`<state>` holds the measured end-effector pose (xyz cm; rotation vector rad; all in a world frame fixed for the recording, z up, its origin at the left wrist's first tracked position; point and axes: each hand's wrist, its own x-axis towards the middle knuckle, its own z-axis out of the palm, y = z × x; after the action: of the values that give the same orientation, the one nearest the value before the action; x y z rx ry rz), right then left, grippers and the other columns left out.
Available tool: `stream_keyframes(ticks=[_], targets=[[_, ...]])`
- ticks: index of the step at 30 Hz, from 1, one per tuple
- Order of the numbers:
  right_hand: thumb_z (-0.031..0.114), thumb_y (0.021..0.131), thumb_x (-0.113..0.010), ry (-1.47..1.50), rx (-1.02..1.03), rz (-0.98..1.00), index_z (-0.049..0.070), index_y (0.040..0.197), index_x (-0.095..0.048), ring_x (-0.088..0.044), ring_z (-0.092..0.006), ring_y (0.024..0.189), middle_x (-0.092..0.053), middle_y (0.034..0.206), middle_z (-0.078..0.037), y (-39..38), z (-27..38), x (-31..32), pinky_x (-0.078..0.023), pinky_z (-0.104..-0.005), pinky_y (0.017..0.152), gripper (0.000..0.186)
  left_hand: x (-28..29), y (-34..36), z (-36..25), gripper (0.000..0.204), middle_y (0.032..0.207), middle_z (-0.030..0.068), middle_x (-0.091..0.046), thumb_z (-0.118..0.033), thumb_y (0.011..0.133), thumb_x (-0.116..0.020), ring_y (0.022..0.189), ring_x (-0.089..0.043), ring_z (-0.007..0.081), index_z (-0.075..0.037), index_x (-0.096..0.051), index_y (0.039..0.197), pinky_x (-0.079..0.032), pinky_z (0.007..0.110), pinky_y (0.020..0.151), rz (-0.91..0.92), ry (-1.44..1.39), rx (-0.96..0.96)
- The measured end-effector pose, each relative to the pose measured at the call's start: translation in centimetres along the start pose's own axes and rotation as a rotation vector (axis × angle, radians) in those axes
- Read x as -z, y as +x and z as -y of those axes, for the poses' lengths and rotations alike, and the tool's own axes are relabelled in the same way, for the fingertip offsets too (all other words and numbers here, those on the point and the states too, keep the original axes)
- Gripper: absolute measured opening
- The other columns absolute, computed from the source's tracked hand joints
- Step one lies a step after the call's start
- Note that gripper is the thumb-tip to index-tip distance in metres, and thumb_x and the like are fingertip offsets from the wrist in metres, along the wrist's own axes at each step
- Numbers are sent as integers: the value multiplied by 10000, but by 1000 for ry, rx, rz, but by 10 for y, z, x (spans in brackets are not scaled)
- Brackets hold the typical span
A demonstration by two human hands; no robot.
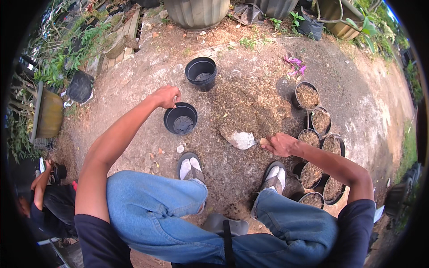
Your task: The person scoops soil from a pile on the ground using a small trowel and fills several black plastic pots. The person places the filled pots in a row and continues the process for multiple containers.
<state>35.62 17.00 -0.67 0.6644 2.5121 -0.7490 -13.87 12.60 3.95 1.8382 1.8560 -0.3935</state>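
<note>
Smooth plast. pot [181, 123], wd. trowel handle [265, 141]

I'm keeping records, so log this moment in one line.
left hand: on rim of black pot | right hand: holding trowel | brown heap: by trowel

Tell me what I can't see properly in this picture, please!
In the head view:
Pale-bladed metal trowel: the right hand hides most of its wooden handle.
Round black plastic pot of brown crumbly stuff: the right forearm covers part of it.
Big ribbed grey-brown planter: the upper edge cuts off its top.
The other person's hand at far left: too small to tell what it holds.
</note>
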Motion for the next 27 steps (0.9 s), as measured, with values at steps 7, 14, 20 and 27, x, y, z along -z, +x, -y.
stream_keyframes(ticks=[7, 14, 20, 27], targets=[[458, 1052, -489, 39, 94, 42, -40, 1004, -585, -672, -481, 712, -637, 690, -284, -5, -1, 7, -556, -543, 694, 510, -1, 3, 7, 283, 1026, 156, -720, -169, 727, -894, 1102, -654, 364, -96, -705, 924, -524, 454, 926, -7, -4, -21], [463, 1049, -446, -200, 213, 227, -34, 1007, -654, -718, -440, 886, -712, 869, -268, -7, 51, -44, -588, -516, 826, 540, -4, 0, 3, 180, 841, 109, -770, -68, 744, -818, 898, -743, 290, -66, -696, 877, -555, 406, 771, -93, 3, -79], [435, 1065, -411, -150, -8, 94, -54, 1028, -643, -712, -444, 927, -710, 942, -283, 26, 55, -17, -585, -514, 851, 543, -3, 2, 0, 214, 845, 121, -758, -105, 739, -840, 932, -732, 315, -75, -716, 911, -552, 429, 789, -110, 2, -72], [534, 1058, -400, 188, -150, -5, -73, 1080, -615, -668, -503, 950, -668, 897, -340, 31, 34, -4, -550, -543, 880, 644, -2, 4, 0, 209, 825, 121, -758, -95, 741, -827, 923, -734, 305, -73, -701, 905, -548, 424, 775, -161, 23, -92]])
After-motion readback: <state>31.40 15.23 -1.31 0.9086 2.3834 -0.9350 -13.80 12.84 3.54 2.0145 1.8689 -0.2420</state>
